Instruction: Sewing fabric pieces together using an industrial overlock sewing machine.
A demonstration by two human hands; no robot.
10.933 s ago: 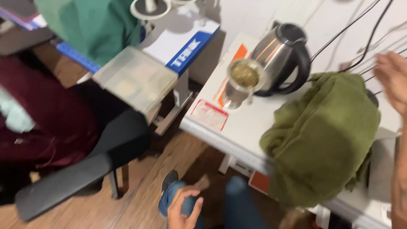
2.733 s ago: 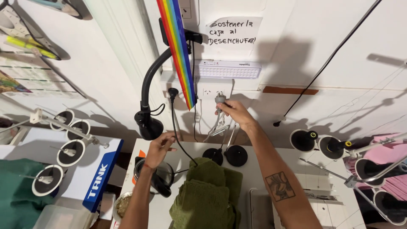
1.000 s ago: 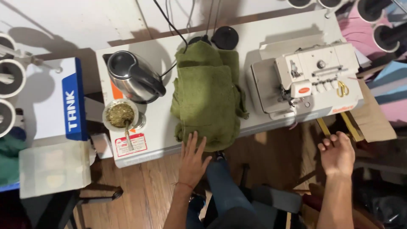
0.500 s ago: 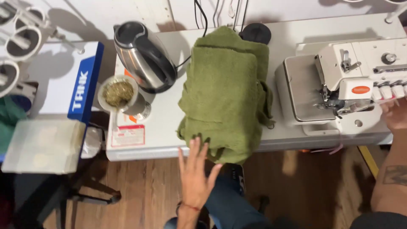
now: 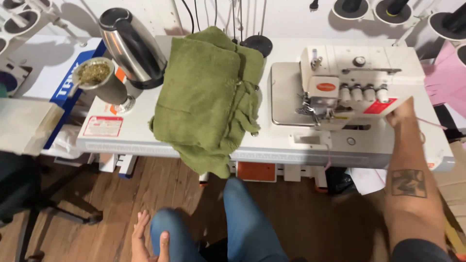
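A folded green cloth (image 5: 208, 97) lies on the white table (image 5: 145, 140), hanging over its front edge. To its right stands a white overlock sewing machine (image 5: 340, 77). My right hand (image 5: 400, 112) rests against the machine's right front side; I cannot tell whether it grips anything. My left hand (image 5: 148, 240) lies low at the bottom, fingers apart, on my blue-jeaned knee (image 5: 170, 237), holding nothing.
A steel electric kettle (image 5: 131, 46) and a metal cup of green herb (image 5: 97, 80) stand left of the cloth. Thread cones (image 5: 393, 7) line the wall behind. A plastic box (image 5: 24, 126) and dark chair (image 5: 29, 194) sit at left. Pink fabric (image 5: 446, 77) lies at right.
My left hand dropped from the cloth's front edge down to my knee. My right hand moved onto the sewing machine's right side. The view shifted closer to the table.
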